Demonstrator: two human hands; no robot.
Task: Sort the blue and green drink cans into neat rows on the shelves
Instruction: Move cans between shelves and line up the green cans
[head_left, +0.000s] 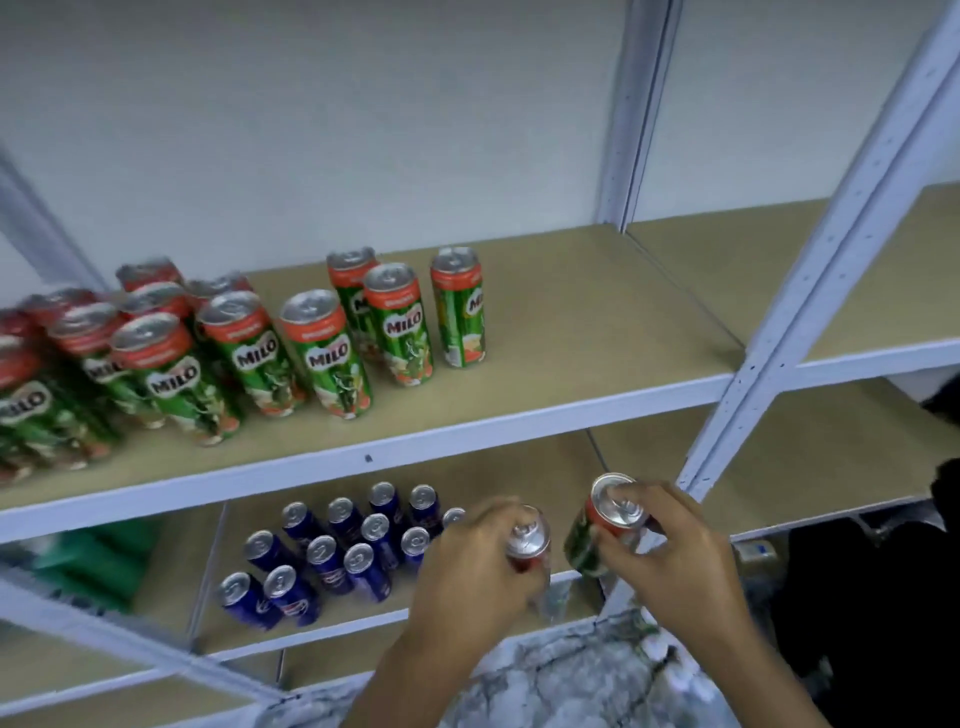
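Observation:
Several green Milo cans stand in loose rows on the upper shelf, crowded to the left. On the shelf below, several blue cans stand in rows. My left hand grips a green can by its top, low in front of the lower shelf. To its right, my right hand holds another green can, tilted, with its silver lid facing me. The two held cans are close together, a small gap between them.
White metal uprights frame the shelving, one slanting just right of my right hand. The right part of the upper shelf carries nothing. A green pack lies at the left of the lower shelf. Dark shapes sit at the lower right.

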